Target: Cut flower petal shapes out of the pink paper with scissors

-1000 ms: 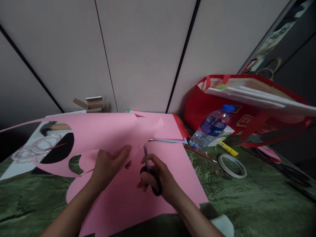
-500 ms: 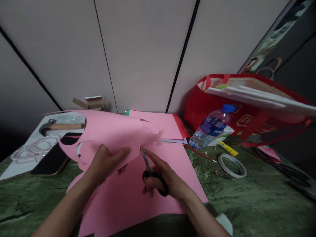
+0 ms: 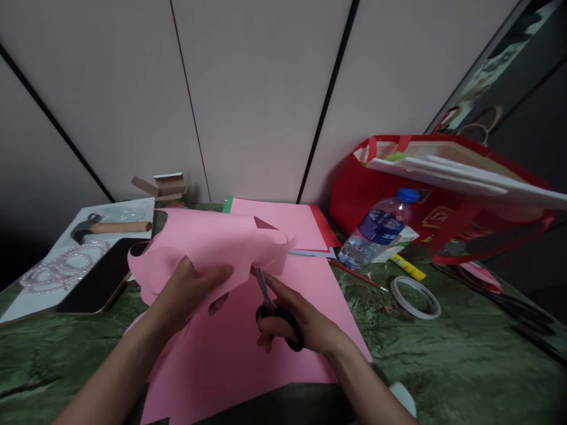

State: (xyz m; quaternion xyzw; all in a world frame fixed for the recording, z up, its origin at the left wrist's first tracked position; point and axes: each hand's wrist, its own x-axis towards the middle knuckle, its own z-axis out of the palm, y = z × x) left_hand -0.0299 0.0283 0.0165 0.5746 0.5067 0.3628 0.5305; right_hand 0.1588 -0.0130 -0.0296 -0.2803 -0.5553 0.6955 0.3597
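Observation:
My left hand (image 3: 190,289) is closed on a curling, partly cut sheet of pink paper (image 3: 212,236), thumb on top and a fingertip showing through beneath. My right hand (image 3: 292,316) holds scissors (image 3: 266,292) with dark handles, fingers through the loops. The scissor blades point up and away, at the near edge of the held paper. Whether the blades grip the paper I cannot tell. Under both hands lies a larger pink sheet (image 3: 248,360) on the green marbled table.
Left are a hammer (image 3: 117,226), beads (image 3: 66,265) and a dark phone (image 3: 100,280). Behind stand an opened small box (image 3: 170,184) and stacked coloured paper (image 3: 279,221). Right are a water bottle (image 3: 378,230), red bag (image 3: 354,183), pencil (image 3: 358,275), yellow tube (image 3: 408,267) and tape roll (image 3: 416,298).
The held paper's left part has swung inward and down, uncovering more of the hammer's sheet and phone. Its right end has curled differently. Both hands stay nearly in place.

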